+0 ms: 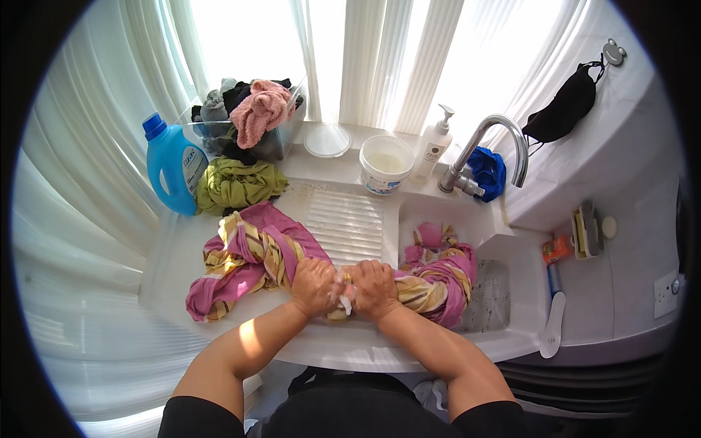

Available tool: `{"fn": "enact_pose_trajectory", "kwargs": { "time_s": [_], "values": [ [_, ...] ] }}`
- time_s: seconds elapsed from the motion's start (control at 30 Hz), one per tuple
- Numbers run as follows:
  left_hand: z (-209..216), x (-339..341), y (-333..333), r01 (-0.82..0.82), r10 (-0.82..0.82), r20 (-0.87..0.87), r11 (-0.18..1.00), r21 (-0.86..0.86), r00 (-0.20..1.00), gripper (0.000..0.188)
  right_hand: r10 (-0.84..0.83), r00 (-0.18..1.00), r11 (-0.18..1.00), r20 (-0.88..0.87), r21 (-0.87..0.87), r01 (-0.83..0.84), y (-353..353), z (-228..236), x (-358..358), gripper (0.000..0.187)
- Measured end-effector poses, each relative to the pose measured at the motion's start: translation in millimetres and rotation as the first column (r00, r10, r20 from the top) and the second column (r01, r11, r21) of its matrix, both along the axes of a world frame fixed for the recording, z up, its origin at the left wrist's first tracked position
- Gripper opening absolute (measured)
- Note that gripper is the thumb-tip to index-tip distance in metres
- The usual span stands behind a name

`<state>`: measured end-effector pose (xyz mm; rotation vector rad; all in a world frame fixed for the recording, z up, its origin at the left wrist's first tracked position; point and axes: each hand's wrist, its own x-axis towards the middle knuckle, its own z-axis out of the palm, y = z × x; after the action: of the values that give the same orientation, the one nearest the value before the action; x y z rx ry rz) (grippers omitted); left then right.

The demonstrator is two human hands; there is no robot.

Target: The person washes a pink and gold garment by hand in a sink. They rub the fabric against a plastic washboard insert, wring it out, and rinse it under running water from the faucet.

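A wet, twisted cloth [252, 248], pink with yellow and brown stripes, stretches across the laundry sink [241, 336]. Its left part lies on the flat washboard side, and its right part hangs into the basin. My left hand [314, 286] is closed around the middle of the cloth. Close beside it, my right hand [374, 289] also grips the cloth. White suds and a bunched, soapy stretch of fabric show between my two fists. The ribbed washboard [345, 223] lies just beyond my hands. My fingertips are partly hidden under the fists.
Along the back stand a blue detergent bottle [174, 164], a green cloth [237, 184], a clear bin of clothes [281, 135], a round lid [327, 141], a white tub [385, 164], a pump bottle [432, 146] and a curved faucet [520, 157]. A brush [553, 325] lies on the right rim.
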<state>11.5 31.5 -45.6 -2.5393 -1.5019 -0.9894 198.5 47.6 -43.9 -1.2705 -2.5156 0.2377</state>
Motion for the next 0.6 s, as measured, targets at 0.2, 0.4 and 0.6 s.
{"fn": "enact_pose_trajectory", "kwargs": {
  "time_s": [0.2, 0.4, 0.6],
  "values": [
    [16, 20, 97, -0.222, 0.225, -0.015, 0.941, -0.256, 0.974, 0.031, -0.424, 0.906, 0.899, 0.001, -0.122, 0.421, 70, 12, -17, 0.035],
    [36, -9, -25, 0.155, -0.134, 0.108, 0.965, -0.211, 0.985, 0.033, 0.164, 0.908, 0.977, -0.385, 0.188, -0.097, -35, 41, 31, 0.042],
    [-1, 14, -23, -0.085, 0.085, -0.013, 0.996, -0.02, 0.996, 0.016, -0.11, 0.95, 0.932, -0.294, 0.301, 0.201, -8, -12, -8, 0.013]
  ]
}}
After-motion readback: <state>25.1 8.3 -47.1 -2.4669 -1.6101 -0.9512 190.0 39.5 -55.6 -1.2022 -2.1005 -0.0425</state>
